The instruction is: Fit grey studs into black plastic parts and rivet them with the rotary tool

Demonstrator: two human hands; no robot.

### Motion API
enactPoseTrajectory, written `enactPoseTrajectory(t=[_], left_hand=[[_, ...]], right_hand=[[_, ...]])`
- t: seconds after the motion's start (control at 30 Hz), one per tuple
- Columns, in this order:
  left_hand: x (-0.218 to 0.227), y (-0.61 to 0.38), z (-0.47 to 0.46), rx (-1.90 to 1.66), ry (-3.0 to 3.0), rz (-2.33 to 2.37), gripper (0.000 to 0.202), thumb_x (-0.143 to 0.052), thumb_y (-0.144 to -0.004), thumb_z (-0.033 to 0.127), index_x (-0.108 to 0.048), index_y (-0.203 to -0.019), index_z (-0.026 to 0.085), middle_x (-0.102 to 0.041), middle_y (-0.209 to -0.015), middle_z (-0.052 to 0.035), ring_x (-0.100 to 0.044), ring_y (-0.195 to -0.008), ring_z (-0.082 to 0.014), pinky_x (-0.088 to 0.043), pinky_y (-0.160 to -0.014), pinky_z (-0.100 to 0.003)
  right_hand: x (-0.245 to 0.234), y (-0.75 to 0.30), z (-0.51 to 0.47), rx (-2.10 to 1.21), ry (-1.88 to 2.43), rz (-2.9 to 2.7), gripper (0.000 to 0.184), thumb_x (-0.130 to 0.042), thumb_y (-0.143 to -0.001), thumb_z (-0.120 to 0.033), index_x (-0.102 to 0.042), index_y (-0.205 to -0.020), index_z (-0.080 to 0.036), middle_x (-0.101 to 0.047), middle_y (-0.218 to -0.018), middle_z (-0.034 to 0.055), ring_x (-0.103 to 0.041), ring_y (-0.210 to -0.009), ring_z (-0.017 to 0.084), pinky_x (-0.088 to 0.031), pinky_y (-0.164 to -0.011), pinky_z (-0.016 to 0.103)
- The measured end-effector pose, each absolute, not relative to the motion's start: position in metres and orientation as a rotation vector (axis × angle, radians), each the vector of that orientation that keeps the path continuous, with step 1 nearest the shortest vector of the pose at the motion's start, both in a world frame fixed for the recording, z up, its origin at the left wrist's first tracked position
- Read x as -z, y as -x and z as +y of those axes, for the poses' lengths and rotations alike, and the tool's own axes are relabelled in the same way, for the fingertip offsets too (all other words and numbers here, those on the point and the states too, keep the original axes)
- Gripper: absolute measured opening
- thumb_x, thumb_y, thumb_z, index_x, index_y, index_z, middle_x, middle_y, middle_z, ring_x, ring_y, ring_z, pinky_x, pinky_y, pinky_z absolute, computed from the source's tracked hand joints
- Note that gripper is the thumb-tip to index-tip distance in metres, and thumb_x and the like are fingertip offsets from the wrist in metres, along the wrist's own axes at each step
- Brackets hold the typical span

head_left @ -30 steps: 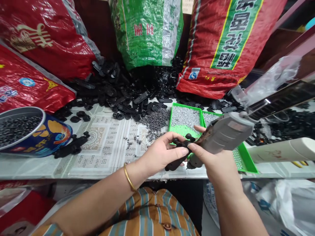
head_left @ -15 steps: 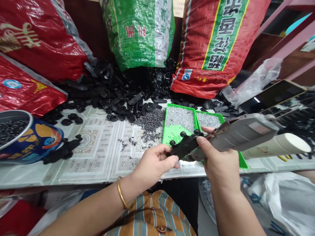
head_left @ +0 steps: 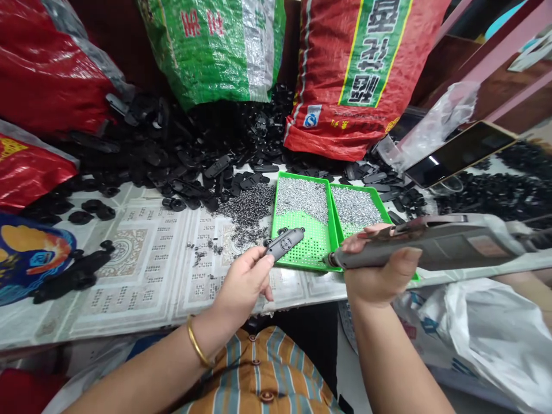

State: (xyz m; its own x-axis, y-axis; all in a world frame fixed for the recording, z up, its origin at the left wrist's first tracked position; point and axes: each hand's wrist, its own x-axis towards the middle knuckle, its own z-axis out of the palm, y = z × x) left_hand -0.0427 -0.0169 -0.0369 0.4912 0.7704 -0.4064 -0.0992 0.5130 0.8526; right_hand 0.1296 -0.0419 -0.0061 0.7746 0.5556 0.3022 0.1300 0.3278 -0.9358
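Observation:
Between thumb and fingers, my left hand [head_left: 248, 277] pinches a long black plastic part [head_left: 284, 244] with a round patterned disc on its face and small wheels along its far edge. My right hand [head_left: 375, 276] is wrapped around a grey electric screwdriver [head_left: 422, 244], its tip pointing left, apart from the part. Beneath the tip lies a green perforated tray [head_left: 302, 221] with small silver screws in its far half. A second green tray [head_left: 357, 207] of screws sits to its right, partly hidden by my right hand.
Small dark pieces [head_left: 248, 210] are heaped left of the trays, with larger black parts [head_left: 181, 172] behind. A green sack [head_left: 215, 52] and a red sack [head_left: 357, 80] stand at the back. A phone [head_left: 461, 152] leans at right; a blue tub [head_left: 34, 253] is at left.
The screwdriver has drawn away to the right from the black part. My left hand has turned the part over, so its disc face shows. The whole view has shifted.

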Motion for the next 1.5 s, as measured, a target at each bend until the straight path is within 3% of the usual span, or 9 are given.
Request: enactPoseTrajectory(t=[0.13, 0.47, 0.77, 0.93, 1.13, 1.5], left_hand=[[0.047, 0.044, -0.016, -0.632, -0.938, 0.933, 0.017, -0.049, -0.082, 0.035, -0.047, -0.081, 0.019, -0.033, -0.043, 0.0097, -0.037, -0.038, -0.0074, -0.037, -0.041, -0.020], [0.041, 0.040, -0.016, -0.607, -0.897, 0.927, 0.015, -0.051, -0.080, 0.031, -0.048, -0.084, 0.017, -0.030, -0.041, 0.0108, -0.036, -0.037, -0.0069, -0.039, -0.043, -0.020], [0.037, 0.036, -0.016, -0.508, -1.079, 1.020, 0.012, -0.045, -0.080, 0.029, -0.048, -0.083, 0.017, -0.040, -0.037, 0.0092, -0.039, -0.033, -0.0079, -0.033, -0.038, -0.017], [0.039, 0.034, -0.017, -0.527, -1.076, 1.013, 0.013, -0.046, -0.079, 0.031, -0.047, -0.078, 0.018, -0.036, -0.036, 0.0102, -0.037, -0.030, -0.0077, -0.031, -0.035, -0.017], [0.041, 0.033, -0.018, -0.557, -1.040, 1.019, 0.012, -0.047, -0.078, 0.030, -0.046, -0.076, 0.018, -0.038, -0.041, 0.0096, -0.038, -0.030, -0.0069, -0.029, -0.032, -0.016], [0.043, 0.034, -0.016, -0.522, -1.028, 1.039, 0.012, -0.046, -0.079, 0.029, -0.046, -0.075, 0.018, -0.037, -0.041, 0.0095, -0.038, -0.030, -0.0071, -0.029, -0.031, -0.016]], right_hand=[[0.015, -0.131, -0.040, -0.310, 1.216, -0.657, 0.041, -0.043, -0.065, -0.061, -0.047, -0.071, -0.021, -0.040, -0.057, -0.0029, -0.040, -0.039, 0.010, -0.035, -0.041, 0.028], [0.020, -0.132, -0.040, -0.362, 1.104, -0.644, 0.038, -0.051, -0.065, -0.057, -0.048, -0.073, -0.020, -0.043, -0.058, -0.0029, -0.041, -0.039, 0.009, -0.035, -0.040, 0.027], [-0.024, -0.124, -0.044, -0.381, 1.005, -0.774, 0.046, -0.037, -0.072, -0.066, -0.052, -0.069, -0.023, -0.039, -0.046, -0.0037, -0.040, -0.038, 0.012, -0.034, -0.041, 0.027], [-0.048, -0.099, -0.038, -0.501, 0.966, -0.842, 0.047, -0.041, -0.068, -0.069, -0.050, -0.065, -0.023, -0.037, -0.043, -0.0040, -0.039, -0.036, 0.012, -0.034, -0.040, 0.028], [-0.043, -0.084, -0.027, -0.482, 1.029, -0.902, 0.047, -0.029, -0.072, -0.069, -0.044, -0.067, -0.024, -0.034, -0.042, -0.0053, -0.037, -0.034, 0.012, -0.034, -0.041, 0.028], [-0.032, -0.086, -0.029, -0.459, 1.017, -0.928, 0.047, -0.032, -0.071, -0.069, -0.045, -0.070, -0.024, -0.036, -0.045, -0.0045, -0.040, -0.035, 0.013, -0.036, -0.042, 0.030]])
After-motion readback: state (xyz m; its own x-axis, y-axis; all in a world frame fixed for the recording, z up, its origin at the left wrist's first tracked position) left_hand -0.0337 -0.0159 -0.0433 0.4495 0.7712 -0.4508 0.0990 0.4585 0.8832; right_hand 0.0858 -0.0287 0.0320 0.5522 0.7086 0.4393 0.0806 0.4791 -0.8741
